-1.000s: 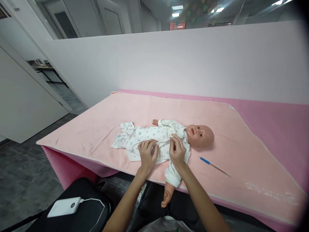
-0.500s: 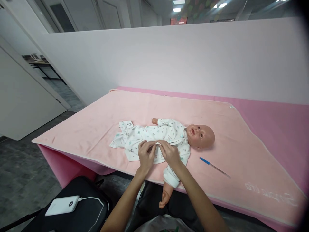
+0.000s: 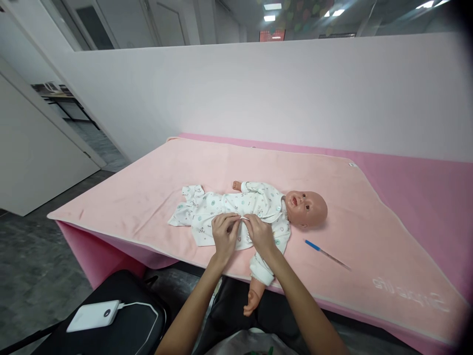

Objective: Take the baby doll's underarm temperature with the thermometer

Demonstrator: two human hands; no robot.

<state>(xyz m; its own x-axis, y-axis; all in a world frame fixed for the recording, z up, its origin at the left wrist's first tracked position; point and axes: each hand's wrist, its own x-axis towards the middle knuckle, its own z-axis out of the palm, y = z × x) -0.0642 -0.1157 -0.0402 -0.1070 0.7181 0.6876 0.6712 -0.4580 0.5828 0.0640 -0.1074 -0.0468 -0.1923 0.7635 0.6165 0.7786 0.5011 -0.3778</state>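
Both hands pinch the romper (image 3: 225,207) front at the doll's (image 3: 306,208) belly: left hand (image 3: 224,235) & right hand (image 3: 260,233), fingertips meeting at the placket, looks like fastening a snap. Next needs the two edges lined up, pressed together. Doll lies mid blanket (image 3: 148,187), near arm hanging off the edge. Thermometer (image 3: 325,253) lies nearby, clear; power bank (image 3: 93,315) below.

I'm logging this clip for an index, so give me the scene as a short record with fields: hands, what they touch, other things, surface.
left hand: pinching the front of the white printed romper
right hand: pinching the same front edge, fingertips meeting the left's
doll: on its back, head to the right, one arm hanging off the near edge
thermometer: blue-tipped, beside the doll's head
surface: pink blanket
below: white power bank
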